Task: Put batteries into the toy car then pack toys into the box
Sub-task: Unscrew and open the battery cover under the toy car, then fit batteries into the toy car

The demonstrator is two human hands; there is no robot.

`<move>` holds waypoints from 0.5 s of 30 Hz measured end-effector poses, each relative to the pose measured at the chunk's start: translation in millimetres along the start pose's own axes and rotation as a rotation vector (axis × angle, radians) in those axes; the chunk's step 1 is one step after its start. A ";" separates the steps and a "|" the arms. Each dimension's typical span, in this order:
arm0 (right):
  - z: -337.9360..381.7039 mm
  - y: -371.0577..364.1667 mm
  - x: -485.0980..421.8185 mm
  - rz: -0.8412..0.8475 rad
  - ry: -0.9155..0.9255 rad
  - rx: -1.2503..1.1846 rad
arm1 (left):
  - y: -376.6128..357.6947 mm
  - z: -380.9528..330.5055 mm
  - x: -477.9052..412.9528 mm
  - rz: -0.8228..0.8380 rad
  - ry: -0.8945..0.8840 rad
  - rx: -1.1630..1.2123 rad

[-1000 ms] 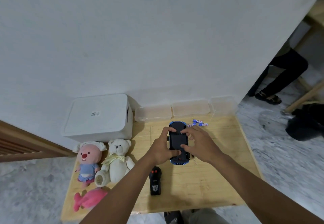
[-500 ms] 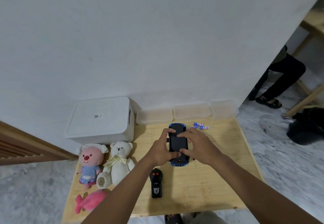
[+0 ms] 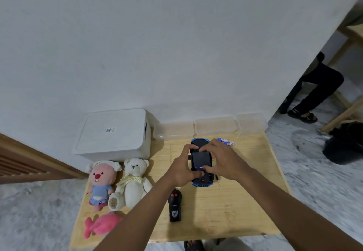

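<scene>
Little has changed in the last half second: both hands stay on the toy car (image 3: 200,159), which lies in the same spot on the desk (image 3: 245,201), upside down and lengthwise, midway between the side edges and nearer the far edge. One new detail is a small blue-and-white sliver at the right thumb tip, which could not be made out before; what it is cannot be told. The left hand (image 3: 182,169) grips the car's left flank, its fingers curled over the far part and its thumb on the near part. The right hand (image 3: 224,162) arches over the right flank, its fingers bent onto the far part and its thumb pressed on the near part. The car's underside is a flat, dull black panel framed by a glossy blue plastic shell with rounded ends. Two small cylindrical batteries (image 3: 225,141) with blue-and-white wraps lie just beyond the right hand. A smooth white box (image 3: 114,134) with rounded corners and a closed lid fills the far left corner. Three soft plush toys (image 3: 133,180) sit along the left edge.
</scene>
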State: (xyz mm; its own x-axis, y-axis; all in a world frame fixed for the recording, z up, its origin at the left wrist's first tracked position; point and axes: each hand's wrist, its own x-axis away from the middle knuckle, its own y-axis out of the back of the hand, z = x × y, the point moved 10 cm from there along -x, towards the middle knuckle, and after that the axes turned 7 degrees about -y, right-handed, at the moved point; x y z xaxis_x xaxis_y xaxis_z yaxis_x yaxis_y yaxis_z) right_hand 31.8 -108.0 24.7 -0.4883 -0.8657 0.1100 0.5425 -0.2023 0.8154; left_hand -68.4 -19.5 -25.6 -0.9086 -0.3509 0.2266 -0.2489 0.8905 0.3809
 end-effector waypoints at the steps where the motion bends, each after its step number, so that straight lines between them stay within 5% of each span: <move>1: 1.7 1.6 0.9 -0.016 0.018 0.047 | -0.8 0.3 0.3 0.000 0.002 0.001; 8: -9.4 16.7 7.3 -0.157 0.044 0.163 | -5.9 3.2 0.8 0.001 0.019 -0.011; 15: -84.1 15.8 21.3 -0.055 -0.056 0.141 | -8.1 23.6 4.2 -0.010 0.055 -0.019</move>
State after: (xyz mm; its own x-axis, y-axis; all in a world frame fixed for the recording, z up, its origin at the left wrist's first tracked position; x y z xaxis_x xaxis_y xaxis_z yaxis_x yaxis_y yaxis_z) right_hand 87.5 -168.1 -7.8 -0.5542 -0.8273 0.0916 0.4148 -0.1791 0.8921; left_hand -78.1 -21.4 -48.8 -0.8860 -0.3758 0.2717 -0.2511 0.8813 0.4003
